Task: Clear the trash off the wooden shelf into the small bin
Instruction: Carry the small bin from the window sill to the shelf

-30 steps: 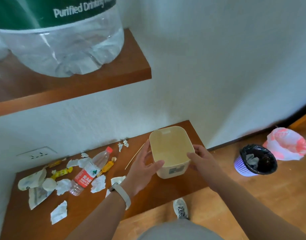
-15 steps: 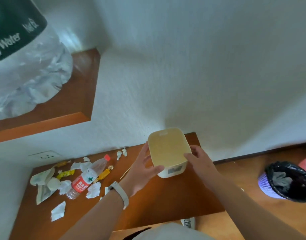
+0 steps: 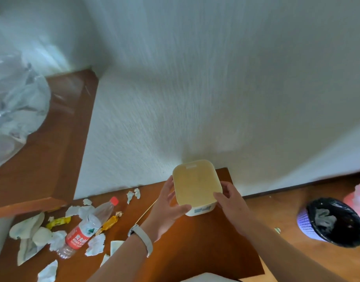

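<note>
My forearms are bare, no sleeves; a slim pale grey band (image 3: 141, 239) wraps my left wrist, its strap plain and smooth.

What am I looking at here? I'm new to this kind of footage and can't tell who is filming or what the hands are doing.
No machine here: a person wears a camera on the head, looking down at their own two bare hands. The left hand, with a wristband, and the right hand hold a small cream bin from both sides, at the right end of a wooden shelf. Whether it rests on the shelf is unclear. Further left lies trash: a plastic bottle, crumpled paper, candy wrappers and a thin stick. A lined purple basket stands on the floor.
</note>
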`<move>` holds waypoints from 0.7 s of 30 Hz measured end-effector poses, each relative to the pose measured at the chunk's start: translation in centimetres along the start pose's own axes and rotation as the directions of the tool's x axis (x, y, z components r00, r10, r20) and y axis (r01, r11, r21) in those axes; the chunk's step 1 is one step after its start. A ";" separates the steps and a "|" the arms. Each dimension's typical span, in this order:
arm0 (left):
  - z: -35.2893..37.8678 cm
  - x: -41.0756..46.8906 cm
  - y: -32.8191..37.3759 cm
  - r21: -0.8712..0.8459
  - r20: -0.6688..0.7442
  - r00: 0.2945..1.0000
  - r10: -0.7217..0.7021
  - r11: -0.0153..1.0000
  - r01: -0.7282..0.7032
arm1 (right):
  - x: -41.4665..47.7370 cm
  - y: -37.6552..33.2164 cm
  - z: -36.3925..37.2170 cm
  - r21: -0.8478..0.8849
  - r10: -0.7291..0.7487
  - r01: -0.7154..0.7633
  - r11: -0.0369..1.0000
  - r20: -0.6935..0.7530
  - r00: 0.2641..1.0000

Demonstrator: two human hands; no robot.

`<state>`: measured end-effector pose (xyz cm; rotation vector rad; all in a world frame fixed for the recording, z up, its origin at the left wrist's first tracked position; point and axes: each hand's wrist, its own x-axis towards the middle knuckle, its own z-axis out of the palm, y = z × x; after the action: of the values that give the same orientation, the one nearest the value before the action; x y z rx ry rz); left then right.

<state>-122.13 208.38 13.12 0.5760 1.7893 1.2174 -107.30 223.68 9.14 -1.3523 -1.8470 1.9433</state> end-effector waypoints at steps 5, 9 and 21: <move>-0.7 1.9 -0.1 -0.045 0.051 0.998 0.020 0.999 -0.017 | 1.2 -0.1 -0.1 -0.060 0.010 -0.011 0.998 -0.015 1.000; -1.5 2.9 -0.1 -0.017 0.090 0.995 0.038 0.999 -0.037 | 2.3 -0.1 -0.1 -0.083 0.002 -0.002 0.997 -0.012 1.000; -1.4 3.2 -1.9 0.144 -0.015 1.000 0.001 0.990 0.001 | 2.0 0.0 -0.8 -0.232 -0.098 0.116 0.966 0.085 0.992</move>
<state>-124.81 209.28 10.38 0.6508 1.9003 1.1008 -107.97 225.54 8.21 -1.2251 -2.1969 1.7875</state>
